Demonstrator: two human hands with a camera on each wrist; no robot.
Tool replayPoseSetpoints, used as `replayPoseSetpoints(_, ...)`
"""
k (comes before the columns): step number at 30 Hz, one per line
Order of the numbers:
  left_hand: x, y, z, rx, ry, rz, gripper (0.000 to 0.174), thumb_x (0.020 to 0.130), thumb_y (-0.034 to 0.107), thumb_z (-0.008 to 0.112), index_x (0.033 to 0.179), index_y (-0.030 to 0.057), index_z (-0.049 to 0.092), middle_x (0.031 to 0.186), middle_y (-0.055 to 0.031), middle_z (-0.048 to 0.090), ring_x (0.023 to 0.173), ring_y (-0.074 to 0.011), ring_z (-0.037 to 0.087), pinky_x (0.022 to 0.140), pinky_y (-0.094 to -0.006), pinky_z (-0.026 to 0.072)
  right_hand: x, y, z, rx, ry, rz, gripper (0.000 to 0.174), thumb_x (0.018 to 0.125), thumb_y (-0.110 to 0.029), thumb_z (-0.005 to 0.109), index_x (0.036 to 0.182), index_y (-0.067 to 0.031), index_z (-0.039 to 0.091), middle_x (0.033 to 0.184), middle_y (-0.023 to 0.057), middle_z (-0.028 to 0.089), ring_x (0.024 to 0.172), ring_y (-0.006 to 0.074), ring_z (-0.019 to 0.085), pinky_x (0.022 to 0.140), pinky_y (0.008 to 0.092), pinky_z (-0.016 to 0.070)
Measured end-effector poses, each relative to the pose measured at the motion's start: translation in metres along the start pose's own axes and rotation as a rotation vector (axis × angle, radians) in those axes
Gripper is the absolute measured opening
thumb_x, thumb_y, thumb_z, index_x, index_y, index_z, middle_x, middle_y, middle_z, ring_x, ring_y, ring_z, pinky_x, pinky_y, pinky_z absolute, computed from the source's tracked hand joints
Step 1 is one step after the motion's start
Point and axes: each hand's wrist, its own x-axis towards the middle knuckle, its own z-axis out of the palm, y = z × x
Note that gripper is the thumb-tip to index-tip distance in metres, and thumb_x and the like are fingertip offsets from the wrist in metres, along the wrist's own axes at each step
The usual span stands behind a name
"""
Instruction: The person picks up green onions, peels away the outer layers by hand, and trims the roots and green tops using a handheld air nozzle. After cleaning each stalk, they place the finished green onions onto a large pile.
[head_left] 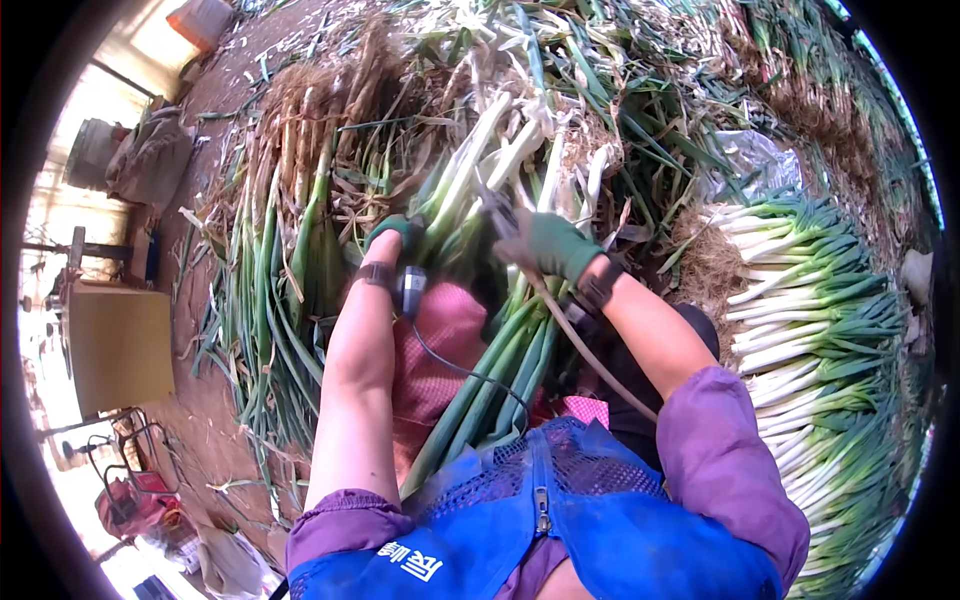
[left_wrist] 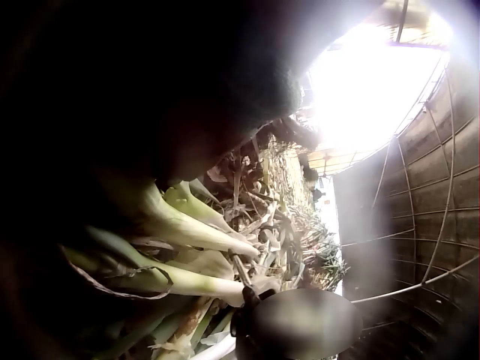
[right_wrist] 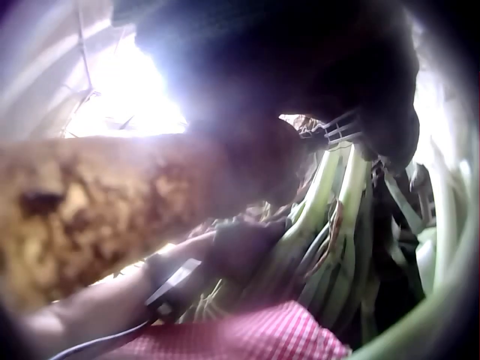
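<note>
My left hand [head_left: 393,234], in a green glove, grips a few thick green onions [head_left: 468,165] by their green part, white ends pointing away from me. In the left wrist view the pale onion stems [left_wrist: 199,234] show, while the hand itself is mostly dark. A grey air gun [head_left: 498,212] is held in my gloved right hand [head_left: 556,245], its tip close to the white stems. From it a brown hose [head_left: 580,340] runs back past my right forearm. The fingers of this hand are dark in the right wrist view.
Green onions with dry outer leaves [head_left: 270,250] are heaped at left. Peeled onions [head_left: 790,320] lie in a long row at right. Loose leaf scraps [head_left: 620,90] pile up ahead. A pink checked cloth [head_left: 440,335] and more onions [head_left: 490,370] cover my lap. A yellowish box [head_left: 120,345] stands far left.
</note>
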Motion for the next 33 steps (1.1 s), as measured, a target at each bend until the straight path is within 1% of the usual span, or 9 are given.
replayPoseSetpoints(2,0.012,-0.02,-0.004,-0.091,-0.005,0.205,0.05,0.085,0.045,0.055,0.109,0.0042,0.07,0.114,-0.0239,0.066,0.108,-0.0384,0.063,0.092,-0.0429,0.0486,-0.007,0.021,0.022,0.025,0.106,-0.098,0.054,0.075,-0.046,0.065,0.11,-0.0049,0.062,0.089,0.0185,0.068,0.084,0.0292,0.066,0.079,0.0406,0.0518)
replayPoseSetpoints(7,-0.012,-0.036,-0.034,-0.48,0.598,0.143,0.042,0.085,0.041,0.062,0.106,0.0054,0.071,0.098,-0.0172,0.072,0.088,-0.0272,0.069,0.082,-0.0389,0.0518,-0.058,0.032,-0.004,0.434,0.126,-0.072,0.061,0.076,-0.041,0.066,0.12,0.0005,0.057,0.095,0.0161,0.067,0.085,0.0269,0.066,0.081,0.0399,0.0526)
replayPoseSetpoints(11,-0.015,-0.015,-0.018,-0.559,0.42,0.346,0.025,0.091,0.024,0.063,0.105,0.0048,0.071,0.092,-0.0051,0.072,0.082,-0.0125,0.063,0.077,-0.0291,0.0504,-0.053,0.079,-0.033,0.398,0.53,0.084,0.054,0.079,-0.04,0.072,0.113,0.0004,0.06,0.088,0.0134,0.067,0.076,0.0228,0.063,0.068,0.0359,0.0501)
replayPoseSetpoints(16,-0.022,0.042,0.02,0.174,0.246,0.233,0.069,0.076,0.049,0.07,0.131,0.0116,0.054,0.123,-0.0243,0.06,0.11,-0.0384,0.061,0.092,-0.0461,0.0494,-0.04,0.155,-0.006,-0.114,0.923,0.346,0.057,0.079,-0.042,0.073,0.113,0.0024,0.06,0.097,0.0251,0.066,0.088,0.0391,0.065,0.081,0.0456,0.0505)
replayPoseSetpoints(19,-0.025,0.048,0.018,0.175,0.227,0.141,0.076,0.075,0.049,0.07,0.138,0.0118,0.049,0.131,-0.025,0.054,0.12,-0.0399,0.055,0.099,-0.0457,0.0463,-0.062,0.137,-0.001,0.287,0.595,0.094,0.056,0.078,-0.045,0.069,0.105,0.0037,0.062,0.105,0.027,0.067,0.095,0.0397,0.065,0.085,0.0437,0.0503)
replayPoseSetpoints(21,-0.018,0.046,0.015,0.082,0.199,0.087,0.077,0.074,0.05,0.07,0.137,0.01,0.05,0.135,-0.0243,0.052,0.121,-0.0393,0.054,0.101,-0.0446,0.0457,-0.077,0.108,0.012,0.565,0.405,0.153,0.052,0.079,-0.044,0.068,0.098,0.0048,0.064,0.091,0.023,0.069,0.087,0.032,0.067,0.078,0.039,0.0508)
replayPoseSetpoints(26,-0.01,0.049,0.019,-0.022,0.049,0.137,0.053,0.072,0.042,0.071,0.114,0.0096,0.067,0.111,-0.0191,0.068,0.104,-0.0314,0.066,0.091,-0.0388,0.0515,-0.034,0.118,0.086,1.042,0.062,0.179,0.048,0.08,-0.04,0.069,0.098,0.0042,0.066,0.088,0.0099,0.066,0.075,0.0187,0.061,0.068,0.0332,0.0497)
replayPoseSetpoints(32,-0.034,0.073,0.011,-0.011,-0.003,0.236,0.064,0.069,0.048,0.073,0.116,0.0045,0.066,0.109,-0.0217,0.068,0.1,-0.0309,0.066,0.089,-0.0401,0.0515,-0.019,0.083,0.069,1.391,0.592,-0.238,0.039,0.086,-0.035,0.068,0.099,0.0016,0.066,0.085,0.0047,0.065,0.073,0.013,0.059,0.063,0.0297,0.0487)
replayPoseSetpoints(33,-0.038,0.079,0.016,-0.044,0.015,0.231,0.067,0.069,0.046,0.073,0.119,0.0027,0.063,0.108,-0.0215,0.068,0.1,-0.0322,0.066,0.088,-0.04,0.0511,-0.029,0.082,0.063,1.353,0.503,-0.128,0.035,0.087,-0.031,0.068,0.101,0.0015,0.065,0.084,0.0037,0.064,0.073,0.013,0.059,0.063,0.0299,0.0493)
